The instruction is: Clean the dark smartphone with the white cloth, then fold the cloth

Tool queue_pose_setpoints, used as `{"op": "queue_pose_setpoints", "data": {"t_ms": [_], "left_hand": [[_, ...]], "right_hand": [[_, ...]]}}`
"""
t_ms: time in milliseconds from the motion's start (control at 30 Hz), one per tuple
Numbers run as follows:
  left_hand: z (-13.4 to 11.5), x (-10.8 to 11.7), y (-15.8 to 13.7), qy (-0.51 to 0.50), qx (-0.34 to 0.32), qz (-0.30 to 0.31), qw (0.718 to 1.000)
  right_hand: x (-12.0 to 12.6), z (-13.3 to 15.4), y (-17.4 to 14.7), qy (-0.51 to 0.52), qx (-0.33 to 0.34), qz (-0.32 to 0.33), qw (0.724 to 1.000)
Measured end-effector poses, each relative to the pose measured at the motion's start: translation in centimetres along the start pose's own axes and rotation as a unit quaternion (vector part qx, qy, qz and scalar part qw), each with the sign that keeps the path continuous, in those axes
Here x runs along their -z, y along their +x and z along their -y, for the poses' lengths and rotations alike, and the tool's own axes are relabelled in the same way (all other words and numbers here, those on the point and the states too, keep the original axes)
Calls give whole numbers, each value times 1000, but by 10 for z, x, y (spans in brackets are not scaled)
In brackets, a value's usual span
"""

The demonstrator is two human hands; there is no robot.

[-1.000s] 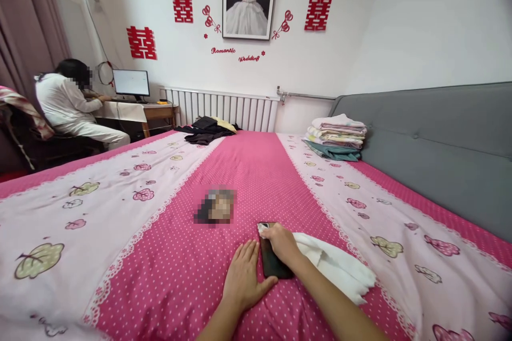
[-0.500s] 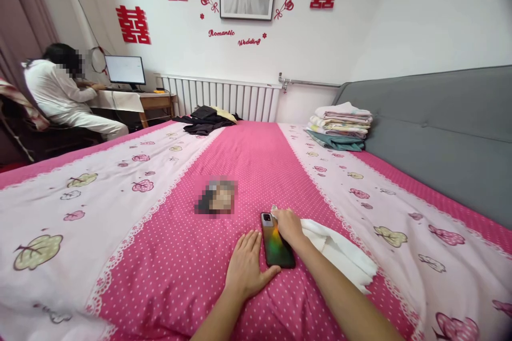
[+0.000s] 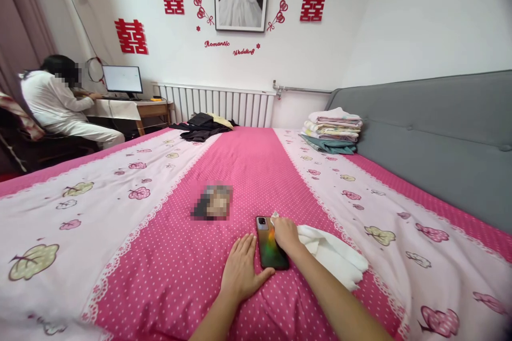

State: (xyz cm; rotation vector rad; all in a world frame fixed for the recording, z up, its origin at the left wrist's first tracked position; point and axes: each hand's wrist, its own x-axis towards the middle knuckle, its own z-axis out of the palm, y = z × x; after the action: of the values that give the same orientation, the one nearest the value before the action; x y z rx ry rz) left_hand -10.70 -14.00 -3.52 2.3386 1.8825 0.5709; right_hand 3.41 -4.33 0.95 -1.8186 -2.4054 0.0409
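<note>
A smartphone [image 3: 272, 250] lies back side up on the pink bed, its dark case shining green and orange, with the camera block at the far left corner. My left hand [image 3: 241, 266] rests flat beside it, fingers stretched forward along its left side and thumb at its near edge. Over the phone's upper right side, my right hand [image 3: 285, 234] is closed on a white cloth [image 3: 336, 256]. A bit of the cloth pokes out past those fingers, and its loose part spreads on the bed to the right, partly behind my right forearm.
A rectangular picture [image 3: 213, 202], blurred, lies on the dotted bedspread [image 3: 256, 154] ahead. Dark clothes [image 3: 204, 127] are heaped at the far side; folded linens [image 3: 333, 130] are stacked by the grey headboard [image 3: 432, 133]. A person in white [image 3: 60, 96] sits at a desk with a monitor [image 3: 122, 79].
The view has tilted up a little and shifted right, so the scene sits lower and further left. My right hand stays at the phone's upper right side; my left hand keeps its place.
</note>
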Motion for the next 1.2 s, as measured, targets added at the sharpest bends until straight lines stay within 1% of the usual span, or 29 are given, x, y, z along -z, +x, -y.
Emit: {"op": "queue_pose_setpoints", "data": {"t_ms": [333, 600, 733, 900, 967, 1067, 1200], "left_hand": [[5, -2, 2, 17, -5, -8, 1000], [8, -2, 3, 20, -2, -15, 1000], [9, -2, 4, 28, -6, -16, 999], [8, 1, 4, 32, -2, -7, 999], [8, 2, 4, 35, 2, 1, 999], [7, 2, 4, 35, 5, 2, 999], [6, 4, 4, 22, 10, 7, 1000]], "right_hand": [[0, 2, -23, -1, 28, -15, 999], [0, 5, -58, 1, 35, -10, 999], [4, 4, -73, 7, 50, -4, 999], [6, -5, -82, 20, 78, 2, 997], [6, -11, -85, 34, 100, -3, 994], [5, -19, -88, 57, 138, -26, 988], [1, -31, -87, 81, 164, -58, 981]]}}
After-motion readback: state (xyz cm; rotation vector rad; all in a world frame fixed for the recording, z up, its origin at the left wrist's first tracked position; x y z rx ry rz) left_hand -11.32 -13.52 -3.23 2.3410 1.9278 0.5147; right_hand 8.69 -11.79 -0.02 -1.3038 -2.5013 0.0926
